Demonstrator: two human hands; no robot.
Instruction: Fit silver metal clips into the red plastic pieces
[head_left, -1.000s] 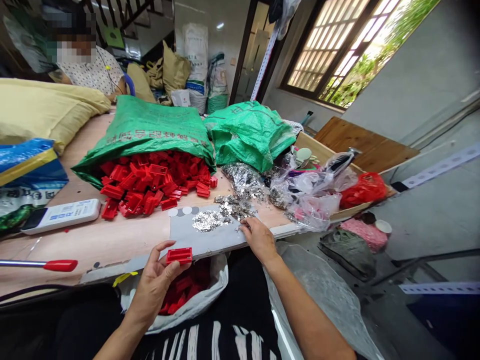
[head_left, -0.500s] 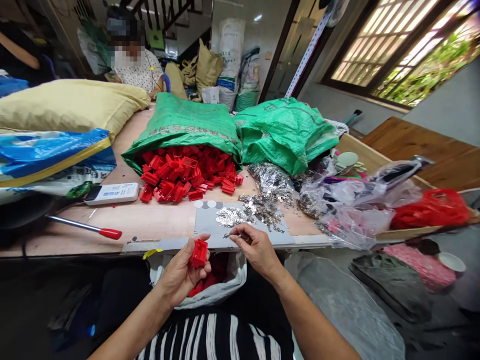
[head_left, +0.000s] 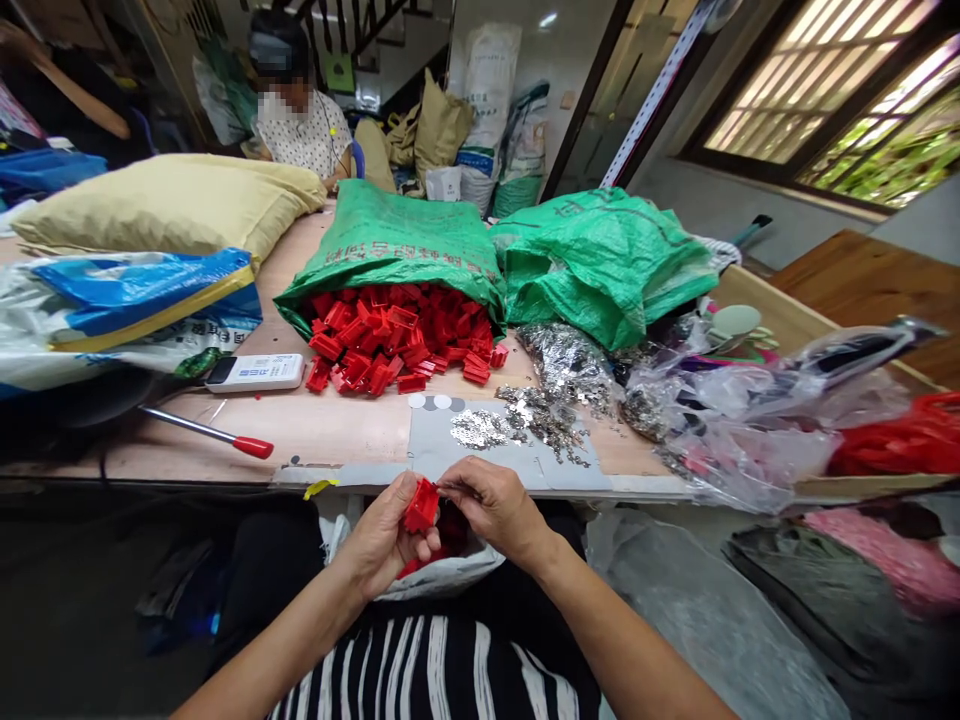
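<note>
A red plastic housing (head_left: 421,506) is held between the thumb and fingers of my left hand (head_left: 386,535), over the table's front edge. My right hand (head_left: 495,505) is pinched at the housing's right side; a small metal piece shows faintly at its fingertips. Below both hands, a white sack (head_left: 469,572) in my lap has red parts in it. Small metal pieces (head_left: 480,428) lie in a shiny pile on a grey sheet (head_left: 431,450), with darker metal pieces (head_left: 547,420) to their right. Many red housings (head_left: 397,335) spill from a green sack (head_left: 412,235).
A lever with a red handle (head_left: 253,447) and a white device (head_left: 259,372) are on the left. Plastic bags (head_left: 757,430) crowd the right side. A second green sack (head_left: 600,250) lies behind. A person (head_left: 304,130) sits across the table.
My right hand has moved left, bringing its fingertips from beside the grey sheet to the red housing. The camera view has shifted slightly, so the scene appears further right.
</note>
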